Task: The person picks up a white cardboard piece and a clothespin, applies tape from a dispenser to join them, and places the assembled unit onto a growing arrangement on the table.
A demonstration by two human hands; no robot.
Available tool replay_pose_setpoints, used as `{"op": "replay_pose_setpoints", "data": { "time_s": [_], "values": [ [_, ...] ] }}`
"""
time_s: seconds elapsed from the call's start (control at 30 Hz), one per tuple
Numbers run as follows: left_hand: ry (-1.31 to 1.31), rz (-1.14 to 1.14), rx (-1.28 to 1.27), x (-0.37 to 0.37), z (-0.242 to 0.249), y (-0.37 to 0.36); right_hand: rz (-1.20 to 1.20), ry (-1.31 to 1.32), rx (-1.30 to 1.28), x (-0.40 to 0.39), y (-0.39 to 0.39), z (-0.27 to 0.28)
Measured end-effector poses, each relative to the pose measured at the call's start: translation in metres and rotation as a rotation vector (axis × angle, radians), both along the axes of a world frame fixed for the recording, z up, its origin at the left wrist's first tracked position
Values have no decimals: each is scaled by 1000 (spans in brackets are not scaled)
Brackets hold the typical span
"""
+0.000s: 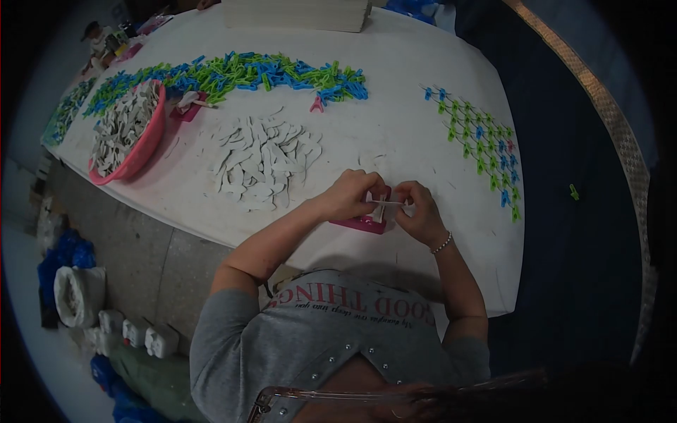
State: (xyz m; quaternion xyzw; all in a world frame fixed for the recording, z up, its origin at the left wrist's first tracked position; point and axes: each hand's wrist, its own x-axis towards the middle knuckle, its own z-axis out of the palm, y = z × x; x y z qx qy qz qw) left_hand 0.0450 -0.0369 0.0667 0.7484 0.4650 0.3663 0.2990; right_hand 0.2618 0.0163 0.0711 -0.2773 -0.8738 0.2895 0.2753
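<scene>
Over a small pink tray at the table's near edge, my two hands come close together. Between them stretches a thin white strip, too small to name exactly. My left hand pinches its left end, and my right hand pinches the right end with bent fingers. Another pale piece stands or lies in the tray below, partly hidden by the fingers. Left of my hands, a loose pile of flat grey-white slivers is spread on the tabletop.
Blue and green clips form a long heap at the back. A pink basin holds more slivers. At right, clips with thin pieces stand in rows. A pale block sits at the far edge. Another person is far left.
</scene>
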Motion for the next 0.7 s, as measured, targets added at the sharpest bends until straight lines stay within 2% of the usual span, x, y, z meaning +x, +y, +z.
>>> {"op": "replay_pose_setpoints", "data": {
  "time_s": [0.13, 0.2, 0.27, 0.3, 0.33, 0.37, 0.4, 0.43, 0.5, 0.57, 0.7],
  "values": [
    [-21, -21, 146, 12, -2, 5, -10, -99, 43, 4, 2, 23],
    [-47, -42, 59, 16, 0, 7, 2, -120, 51, 2, 6, 29],
    [-119, -26, 62, 14, -1, 7, 28, -111, -150, -2, 12, 36],
    [-195, -20, 53, 12, -2, 8, 32, -110, -137, -6, 18, 39],
    [-194, -17, 67, 8, -5, 10, 68, -29, -207, -11, 25, 43],
    [-339, 45, 38, 3, -10, 11, 104, 49, -279, -16, 32, 46],
    [-487, 105, 8, -3, -11, 12, 107, 46, -267, -21, 44, 42],
    [-490, 107, 21, -10, -10, 11, 86, 15, -276, -29, 60, 30],
    [-428, 259, 144, -23, -9, 10, 74, -22, -277, -49, 88, 14],
    [-444, 275, 138, -33, -12, 9, 25, -261, -414, -79, 109, 4],
    [-518, 317, 187, -44, -9, 8, 102, -397, -220, -151, 140, -23]
  ]
}}
